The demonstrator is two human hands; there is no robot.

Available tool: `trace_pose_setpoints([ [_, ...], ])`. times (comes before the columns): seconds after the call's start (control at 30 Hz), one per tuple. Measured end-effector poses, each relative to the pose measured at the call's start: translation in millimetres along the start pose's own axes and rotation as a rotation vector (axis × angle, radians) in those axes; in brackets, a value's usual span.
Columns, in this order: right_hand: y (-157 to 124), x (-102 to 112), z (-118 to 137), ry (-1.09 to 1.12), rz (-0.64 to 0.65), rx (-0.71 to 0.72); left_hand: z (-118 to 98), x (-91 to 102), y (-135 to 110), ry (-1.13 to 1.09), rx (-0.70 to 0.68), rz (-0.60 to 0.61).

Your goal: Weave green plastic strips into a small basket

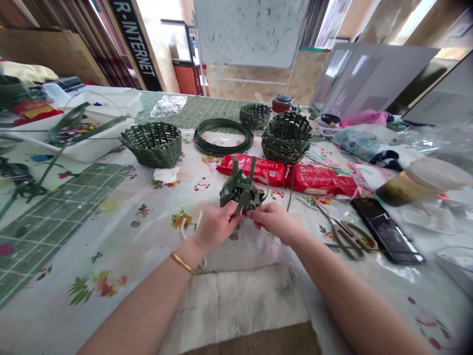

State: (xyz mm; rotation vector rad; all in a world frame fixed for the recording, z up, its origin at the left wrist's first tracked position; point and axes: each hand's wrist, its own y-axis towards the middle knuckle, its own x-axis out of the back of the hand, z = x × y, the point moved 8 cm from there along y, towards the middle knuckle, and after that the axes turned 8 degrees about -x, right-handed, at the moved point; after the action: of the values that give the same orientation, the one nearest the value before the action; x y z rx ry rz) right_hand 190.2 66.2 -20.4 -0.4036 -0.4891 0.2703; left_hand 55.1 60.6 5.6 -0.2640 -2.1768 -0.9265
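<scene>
A small half-woven green basket with loose strips sticking up is held just above the flowered tablecloth. My left hand, with a gold bangle on the wrist, pinches its near left side. My right hand grips its near right edge. Both hands are closed on the weave and their fingertips almost meet under it.
Finished green baskets stand behind: one at the left, a stack at the right, a small one farther back. A coil of green strip, red packets, scissors and a phone lie around.
</scene>
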Motion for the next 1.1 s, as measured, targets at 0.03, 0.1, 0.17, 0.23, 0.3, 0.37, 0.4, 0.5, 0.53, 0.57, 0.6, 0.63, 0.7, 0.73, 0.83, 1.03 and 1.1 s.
trace_pose_setpoints([
  [0.03, 1.4, -0.7, -0.4, 0.002, 0.002, -0.001, 0.1, -0.4, 0.9, 0.04, 0.0, -0.001],
  [0.1, 3.8, -1.0, -1.1, -0.006, -0.012, -0.002, 1.3, 1.4, 3.7, 0.099, 0.036, -0.018],
  [0.17, 4.0, 1.2, 0.3, -0.045, -0.051, 0.021, 4.6, 6.3, 6.1, 0.067, 0.123, -0.059],
  [0.23, 0.6, 6.2, 5.0, -0.137, -0.106, 0.078, 8.9, 10.9, 6.4, -0.031, 0.235, -0.098],
  [0.3, -7.0, 14.1, 14.2, -0.257, -0.185, 0.178, 11.0, 13.2, 5.8, -0.124, 0.315, -0.115],
  [0.37, -19.1, 23.2, 27.6, -0.404, -0.304, 0.322, 11.7, 15.2, 4.9, -0.17, 0.362, -0.129],
  [0.4, -26.8, 27.0, 34.9, -0.486, -0.382, 0.401, 11.8, 16.2, 4.4, -0.18, 0.376, -0.137],
  [0.5, -51.3, 30.0, 52.9, -0.732, -0.619, 0.59, 10.8, 16.7, 4.2, -0.197, 0.38, -0.136],
  [0.53, -58.7, 28.6, 57.3, -0.795, -0.68, 0.627, 9.8, 16.5, 4.5, -0.19, 0.367, -0.128],
  [0.57, -64.9, 26.3, 60.8, -0.846, -0.722, 0.648, 8.4, 16.6, 4.8, -0.173, 0.346, -0.122],
  [0.6, -69.4, 23.4, 63.4, -0.889, -0.738, 0.65, 6.8, 16.7, 5.2, -0.147, 0.318, -0.117],
  [0.63, -71.6, 20.2, 64.8, -0.925, -0.725, 0.629, 4.9, 16.9, 5.6, -0.113, 0.283, -0.112],
  [0.7, -68.9, 15.7, 61.8, -0.958, -0.627, 0.508, 0.4, 16.7, 6.2, -0.031, 0.195, -0.099],
  [0.73, -64.7, 14.6, 56.9, -0.945, -0.555, 0.418, -1.3, 16.0, 6.3, 0.006, 0.153, -0.091],
  [0.83, -46.5, 12.0, 33.0, -0.731, -0.322, 0.163, -1.0, 14.2, 6.0, 0.072, 0.103, -0.076],
  [1.03, -8.9, -12.6, -13.6, 0.427, 0.089, -0.097, 4.9, 14.6, 7.6, 0.068, 0.189, -0.062],
  [1.1, -6.3, -17.3, -12.6, 0.686, 0.125, -0.057, 4.4, 15.1, 8.0, 0.037, 0.202, -0.065],
])
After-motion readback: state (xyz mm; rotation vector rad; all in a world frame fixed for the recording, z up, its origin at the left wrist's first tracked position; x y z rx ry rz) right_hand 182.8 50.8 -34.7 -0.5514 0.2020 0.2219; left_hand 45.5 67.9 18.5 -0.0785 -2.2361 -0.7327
